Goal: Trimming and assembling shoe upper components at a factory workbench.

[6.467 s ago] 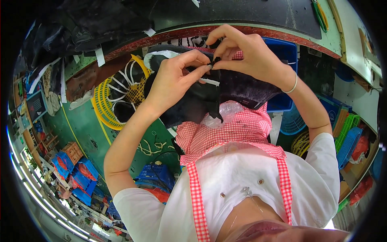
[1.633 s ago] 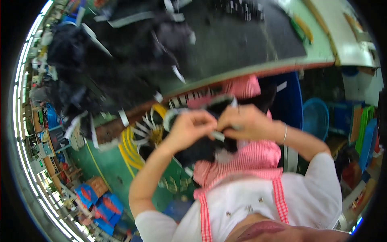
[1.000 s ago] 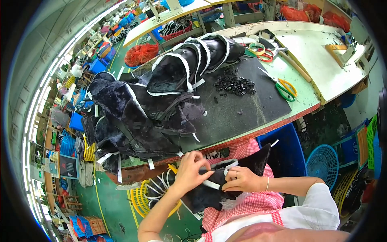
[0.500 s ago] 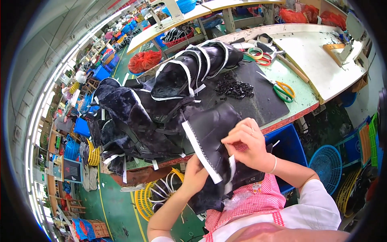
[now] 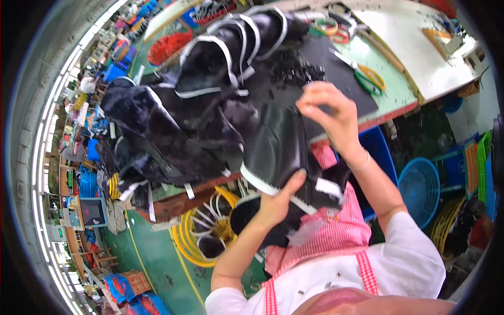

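A black leather boot upper (image 5: 274, 142) with a white strip along its edge hangs over my lap at the table's front edge. My left hand (image 5: 281, 203) grips it by that edge, thumb on the leather. My right hand (image 5: 334, 113) is raised beyond its upper right side, thumb and fingertips pinched together. Whatever it pinches, if anything, is too small to make out. Just past those fingers a heap of small black pieces (image 5: 298, 72) lies on a dark mat (image 5: 353, 97). A loose white tab (image 5: 328, 187) shows at the upper's lower right.
Fur-lined black uppers (image 5: 142, 113) pile up on the table's left, with more lined up behind (image 5: 205, 65). Green-and-orange scissors (image 5: 369, 79) and tape rolls (image 5: 326, 26) lie to the right. Below stand a yellow basket (image 5: 184, 236), a blue bin (image 5: 379, 152) and a blue basket (image 5: 419, 184).
My right hand has left the boot upper and moved up and away toward the heap of small pieces. The upper has turned and tipped in my left hand. The view has shifted slightly.
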A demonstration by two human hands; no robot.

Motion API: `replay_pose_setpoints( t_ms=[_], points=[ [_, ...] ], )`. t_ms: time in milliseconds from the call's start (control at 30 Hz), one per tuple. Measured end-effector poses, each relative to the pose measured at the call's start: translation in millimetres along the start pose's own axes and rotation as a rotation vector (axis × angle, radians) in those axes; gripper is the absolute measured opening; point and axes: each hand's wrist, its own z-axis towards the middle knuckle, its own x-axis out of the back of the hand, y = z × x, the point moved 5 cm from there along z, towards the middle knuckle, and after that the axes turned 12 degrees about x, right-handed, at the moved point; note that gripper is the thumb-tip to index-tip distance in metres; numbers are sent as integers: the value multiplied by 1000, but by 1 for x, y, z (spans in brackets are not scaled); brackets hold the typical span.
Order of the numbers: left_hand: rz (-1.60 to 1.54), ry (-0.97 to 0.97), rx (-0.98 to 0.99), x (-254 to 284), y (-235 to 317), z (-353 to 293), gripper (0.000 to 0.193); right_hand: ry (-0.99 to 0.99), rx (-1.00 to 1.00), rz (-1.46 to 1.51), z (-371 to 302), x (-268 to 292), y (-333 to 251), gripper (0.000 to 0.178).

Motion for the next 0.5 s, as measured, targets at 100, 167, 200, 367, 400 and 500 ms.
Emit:
replay_pose_setpoints(
  t_ms=[100, 167, 200, 367, 400, 500],
  points=[
    [-150, -38, 116, 26, -14, -3, 49, -36, -322, 569, -1, -25, 3, 14],
    [-305, -150, 162, 39, -14, -5, 57, -119, -240, 569, 0, -25, -3, 19],
    [-615, -363, 210, 44, -17, -6, 61, -205, -133, 564, 2, -28, -11, 24],
    [-605, -310, 214, 58, -37, -13, 59, -282, -252, 571, 5, -34, -18, 41],
    [-518, -282, 212, 59, -39, -13, 58, -452, -70, 426, 4, -35, -22, 37],
    [-736, -423, 221, 55, -37, -17, 55, -589, 160, 309, 7, -40, -30, 36]
  ],
)
